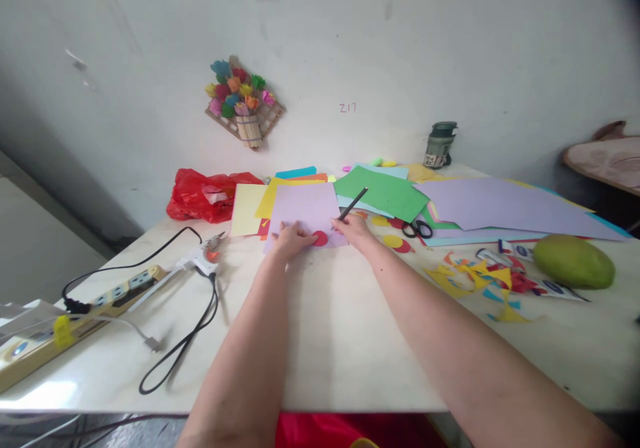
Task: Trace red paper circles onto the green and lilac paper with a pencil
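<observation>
A light purple sheet (306, 205) lies on the table between my hands. Near its bottom edge rests a small red paper circle (320, 238). My left hand (290, 240) lies on the sheet with its fingers apart, its thumb reaching to the circle's left edge. Just right of the circle, my right hand (353, 227) is closed around a dark pencil (353, 203), which slants up to the right. The pencil's lower tip is hidden by the fingers.
Glue gun (204, 259), cable and power strip (107, 301) lie left; red plastic bag (200, 195) behind. To the right are coloured sheets (383, 192), black-handled scissors (417, 229), yellow paper scraps (470, 276), glue tubes (555, 289), a green fruit (573, 261) and a bottle (440, 145).
</observation>
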Available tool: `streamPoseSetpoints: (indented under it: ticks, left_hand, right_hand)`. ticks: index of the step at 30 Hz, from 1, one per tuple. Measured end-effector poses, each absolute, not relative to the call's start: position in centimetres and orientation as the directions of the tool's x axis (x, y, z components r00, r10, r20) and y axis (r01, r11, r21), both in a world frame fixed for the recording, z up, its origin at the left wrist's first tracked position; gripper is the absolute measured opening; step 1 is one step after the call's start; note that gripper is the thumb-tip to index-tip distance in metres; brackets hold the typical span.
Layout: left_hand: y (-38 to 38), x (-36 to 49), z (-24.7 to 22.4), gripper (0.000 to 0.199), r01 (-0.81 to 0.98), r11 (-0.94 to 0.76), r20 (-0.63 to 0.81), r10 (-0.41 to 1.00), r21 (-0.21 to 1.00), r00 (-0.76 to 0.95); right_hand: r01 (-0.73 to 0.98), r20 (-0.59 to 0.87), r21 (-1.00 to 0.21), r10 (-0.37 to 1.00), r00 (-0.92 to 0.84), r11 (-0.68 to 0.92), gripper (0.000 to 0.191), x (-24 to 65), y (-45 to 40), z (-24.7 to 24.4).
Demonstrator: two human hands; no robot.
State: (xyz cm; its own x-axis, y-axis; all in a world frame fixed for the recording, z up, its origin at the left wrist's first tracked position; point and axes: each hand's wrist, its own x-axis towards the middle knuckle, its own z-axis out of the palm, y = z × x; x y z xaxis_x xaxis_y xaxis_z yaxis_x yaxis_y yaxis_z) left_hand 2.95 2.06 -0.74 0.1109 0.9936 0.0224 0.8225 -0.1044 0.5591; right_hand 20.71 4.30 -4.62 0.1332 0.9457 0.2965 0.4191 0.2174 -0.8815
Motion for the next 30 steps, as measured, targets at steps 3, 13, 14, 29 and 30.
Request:
streamPoseSetpoints:
  ticks: [3,13,14,29,30]
  left_hand:
    - [1.99,3.02,-0.73,0.031,0.834,-0.099,0.020,0.994,0.543,0.105]
    - [2.40,3.10,-1.38,0.030,0.889,-0.096,0.058,0.995,0.448,0.078]
    - [2.42,3.11,-1.41,0.031,0.894,-0.093,0.060,0.995,0.439,0.074]
    - [2.09,3.27,-1.25,0.071,0.929,-0.130,0.043,0.991,0.347,0.123]
    - [2.00,3.30,-1.19,0.073,0.935,-0.148,0.026,0.989,0.323,0.148]
  right_hand:
    - [0.417,0.293,-0.883,0.947,0.130,0.216,0.024,20.72,4.30,-4.68]
    - [0.408,0.289,-0.887,0.949,0.127,0.216,0.024,20.73,4.18,-4.49]
    - [0.406,0.291,-0.887,0.948,0.128,0.217,0.024,20.74,4.20,-4.49]
    - [0.340,0.260,-0.919,0.955,0.140,0.200,0.029,20.89,4.67,-4.95]
    - [0.342,0.260,-0.918,0.955,0.142,0.199,0.029,20.88,4.70,-4.98]
